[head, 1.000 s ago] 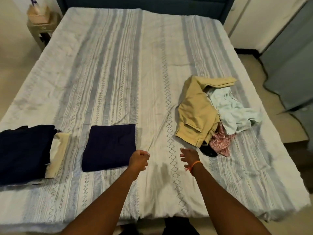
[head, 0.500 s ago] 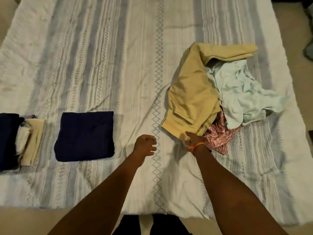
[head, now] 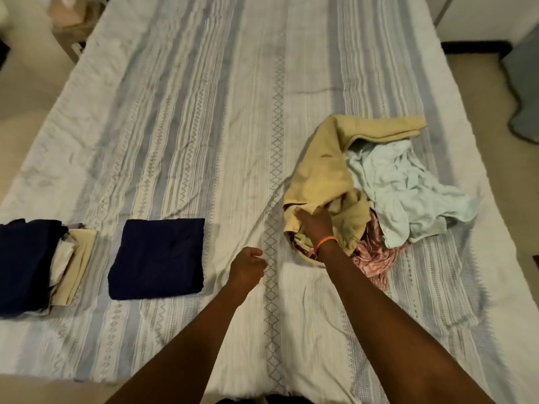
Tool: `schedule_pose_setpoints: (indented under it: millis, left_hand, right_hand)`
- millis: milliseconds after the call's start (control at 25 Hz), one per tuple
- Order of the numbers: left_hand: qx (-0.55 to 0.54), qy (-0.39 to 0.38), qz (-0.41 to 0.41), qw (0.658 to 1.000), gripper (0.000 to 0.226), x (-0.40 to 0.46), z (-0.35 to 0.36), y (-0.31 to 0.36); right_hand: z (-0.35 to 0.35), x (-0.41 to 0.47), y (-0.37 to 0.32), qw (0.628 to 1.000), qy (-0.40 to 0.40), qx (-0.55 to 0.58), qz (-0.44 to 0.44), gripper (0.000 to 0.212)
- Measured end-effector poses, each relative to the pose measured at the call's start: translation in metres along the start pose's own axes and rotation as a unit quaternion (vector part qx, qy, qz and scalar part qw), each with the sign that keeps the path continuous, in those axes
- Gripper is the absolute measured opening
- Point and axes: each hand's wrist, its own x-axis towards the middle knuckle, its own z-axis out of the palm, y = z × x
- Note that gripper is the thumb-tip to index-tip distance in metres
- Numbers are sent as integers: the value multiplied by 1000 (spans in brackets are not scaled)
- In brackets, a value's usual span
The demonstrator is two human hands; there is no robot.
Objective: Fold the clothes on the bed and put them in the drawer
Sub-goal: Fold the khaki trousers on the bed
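A heap of unfolded clothes lies on the right of the bed (head: 204,112): tan trousers (head: 320,173), a pale blue shirt (head: 405,188) and a pink patterned garment (head: 373,255). My right hand (head: 316,224), with an orange band at the wrist, grips the near end of the tan trousers. My left hand (head: 248,265) hovers over the sheet beside it with fingers curled and holds nothing. A folded navy garment (head: 159,258) lies on the left. Further left sits a stack with a dark navy piece (head: 26,263) and a cream piece (head: 77,266).
The striped bedspread is wrinkled around the heap. A bedside stand (head: 73,21) is at the far left corner. Beige floor runs along both sides of the bed, with a grey-blue object (head: 525,91) on the right.
My right hand has reached into the heap and taken hold of the tan trousers, bunching their near end. My left hand stays by the centre stripe.
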Motion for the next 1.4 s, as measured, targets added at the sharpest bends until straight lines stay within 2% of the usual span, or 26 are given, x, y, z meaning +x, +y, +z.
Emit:
schedule_pose_setpoints:
  millis: [120, 200, 240, 320, 480, 600, 640, 680, 760, 840, 880, 920, 960, 1040, 1080, 1160, 1200, 1240, 1280, 1320, 1400]
  left_hand:
    - [35, 6, 189, 981, 56, -29, 0, 25]
    - [13, 7, 280, 960, 58, -53, -2, 48]
    - [-9, 8, 301, 954, 57, -65, -6, 59]
    - [-41, 39, 332, 941, 46, -89, -15, 78]
    - [14, 183, 412, 892, 21, -135, -60, 102]
    - [17, 193, 467, 863, 6, -170, -96, 125]
    - [23, 188, 472, 861, 5, -179, -105, 132]
    - [31, 181, 485, 855, 15, -193, -112, 138]
    - [51, 156, 518, 840, 26, -213, -119, 150]
    - [51, 111, 561, 819, 23, -241, -122, 157]
    - [51, 91, 582, 807, 21, -255, -122, 160]
    - [61, 72, 602, 793, 21, -270, -123, 165]
    - [79, 54, 620, 779, 21, -283, -122, 169]
    - [114, 7, 639, 761, 23, -306, -123, 175]
    - [125, -15, 642, 757, 23, -316, -124, 177]
    - [110, -46, 637, 761, 23, -326, -126, 181]
    - [97, -51, 634, 765, 22, -329, -126, 185]
    - [91, -51, 631, 769, 19, -331, -125, 188]
    - [101, -49, 631, 768, 14, -331, -124, 192]
    - [123, -47, 633, 763, 7, -333, -122, 193]
    - [180, -3, 653, 736, 33, -328, -114, 184]
  right_hand:
    - [9, -47, -54, 990, -49, -16, -129, 51]
    - [12, -88, -94, 977, -56, -22, -204, 71]
    - [11, -111, -115, 973, -53, -13, -225, 73]
    - [6, -153, -154, 966, -45, 9, -253, 62]
    - [-9, -239, -208, 944, -10, 86, -318, 50]
    - [-29, -289, -229, 941, -4, 114, -319, 48]
    - [-40, -297, -229, 941, 28, 91, -324, 53]
    - [-54, -305, -227, 930, 91, 47, -352, 61]
    - [-80, -308, -211, 871, 217, -65, -437, 73]
    - [-92, -322, -192, 823, 225, -109, -510, 73]
    - [-93, -331, -184, 814, 218, -109, -527, 87]
    - [-95, -336, -179, 805, 236, -92, -536, 96]
    - [-98, -338, -179, 790, 283, -59, -541, 97]
    - [-113, -345, -187, 751, 390, -12, -533, 87]
    - [-123, -348, -192, 744, 411, -7, -527, 80]
    - [-143, -359, -204, 735, 342, -10, -585, 50]
    - [-146, -371, -209, 747, 295, -5, -596, 28]
    - [-148, -381, -215, 754, 269, 4, -599, 10]
    - [-148, -390, -224, 757, 273, 15, -593, 3]
    - [-149, -395, -233, 756, 302, 20, -580, 12]
    - [-152, -400, -252, 765, 339, 27, -548, 31]
